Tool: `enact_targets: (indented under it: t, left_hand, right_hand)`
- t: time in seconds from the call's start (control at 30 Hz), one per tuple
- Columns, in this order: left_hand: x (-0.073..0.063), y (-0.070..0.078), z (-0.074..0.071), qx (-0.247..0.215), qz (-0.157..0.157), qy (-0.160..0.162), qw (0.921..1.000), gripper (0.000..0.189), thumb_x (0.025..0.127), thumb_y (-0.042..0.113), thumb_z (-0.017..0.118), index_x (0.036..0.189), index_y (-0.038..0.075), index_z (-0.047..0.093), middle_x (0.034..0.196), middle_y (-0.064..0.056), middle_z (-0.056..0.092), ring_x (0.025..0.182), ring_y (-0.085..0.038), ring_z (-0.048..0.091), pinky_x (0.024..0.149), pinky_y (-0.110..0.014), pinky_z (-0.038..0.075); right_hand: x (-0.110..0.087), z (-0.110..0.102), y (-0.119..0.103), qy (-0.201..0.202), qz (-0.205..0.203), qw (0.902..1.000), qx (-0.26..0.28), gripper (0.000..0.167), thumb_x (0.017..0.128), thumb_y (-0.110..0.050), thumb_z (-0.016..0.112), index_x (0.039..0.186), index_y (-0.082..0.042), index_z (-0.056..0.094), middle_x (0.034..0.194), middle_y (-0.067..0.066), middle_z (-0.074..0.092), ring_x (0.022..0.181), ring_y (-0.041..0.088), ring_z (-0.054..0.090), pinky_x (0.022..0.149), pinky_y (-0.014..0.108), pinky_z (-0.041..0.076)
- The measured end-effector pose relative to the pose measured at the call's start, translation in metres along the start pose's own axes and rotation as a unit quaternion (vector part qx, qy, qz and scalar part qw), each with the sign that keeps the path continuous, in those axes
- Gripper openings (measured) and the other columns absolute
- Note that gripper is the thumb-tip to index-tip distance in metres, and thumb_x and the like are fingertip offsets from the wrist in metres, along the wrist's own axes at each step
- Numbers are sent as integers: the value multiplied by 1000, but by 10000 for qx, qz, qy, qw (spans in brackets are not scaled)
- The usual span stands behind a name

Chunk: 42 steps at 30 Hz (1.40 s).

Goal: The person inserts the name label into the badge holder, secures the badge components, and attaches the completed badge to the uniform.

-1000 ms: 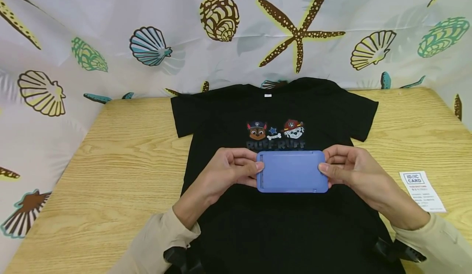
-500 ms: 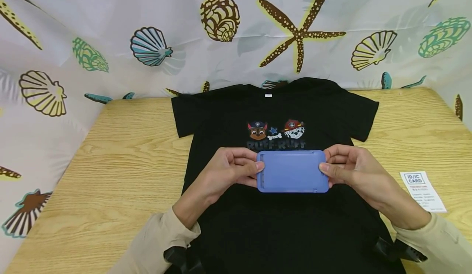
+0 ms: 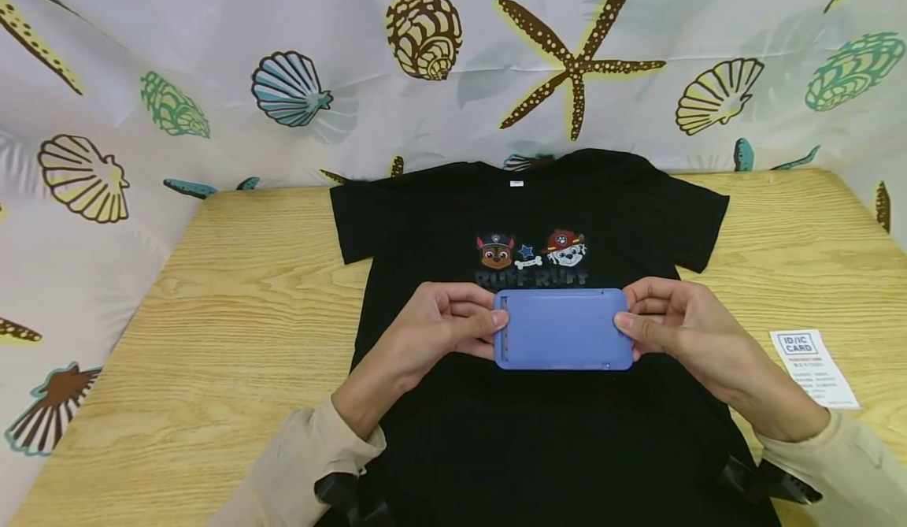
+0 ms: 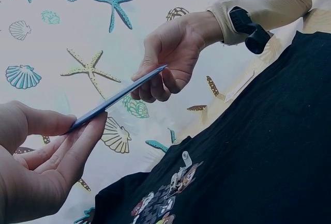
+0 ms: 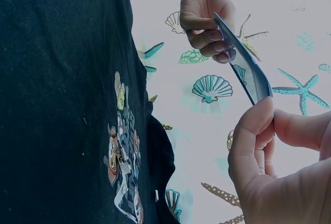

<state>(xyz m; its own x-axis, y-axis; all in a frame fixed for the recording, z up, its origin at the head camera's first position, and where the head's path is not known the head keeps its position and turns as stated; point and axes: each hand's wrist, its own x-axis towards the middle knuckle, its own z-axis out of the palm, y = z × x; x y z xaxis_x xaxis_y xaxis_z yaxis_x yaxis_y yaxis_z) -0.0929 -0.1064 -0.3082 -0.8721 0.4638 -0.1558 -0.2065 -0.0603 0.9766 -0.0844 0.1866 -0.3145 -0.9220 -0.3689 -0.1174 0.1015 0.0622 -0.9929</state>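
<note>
Above the black short-sleeved cloth T-shirt [image 3: 546, 440], the left hand [image 3: 448, 321] and right hand [image 3: 669, 322] pinch opposite ends of a flat blue rectangular plastic case [image 3: 563, 330], fingers curled; if either pinch slackens, it could drop.

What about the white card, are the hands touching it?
No, the left hand and right hand grip the flat blue object, away from the white card.
</note>
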Motion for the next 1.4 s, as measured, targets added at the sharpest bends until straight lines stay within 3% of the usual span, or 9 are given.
enact_targets:
  t: [1.4]
  left_hand:
    - [0, 0, -2, 34, 28, -36, 10000, 23, 89, -3, 62, 109, -15, 61, 88, -13, 72, 74, -19, 71, 72, -41, 58]
  right_hand:
    - [0, 3, -2, 18, 66, 9998, -195, 11, 92, -5, 65, 99, 0, 58, 86, 5, 64, 69, 15, 62, 65, 28, 56]
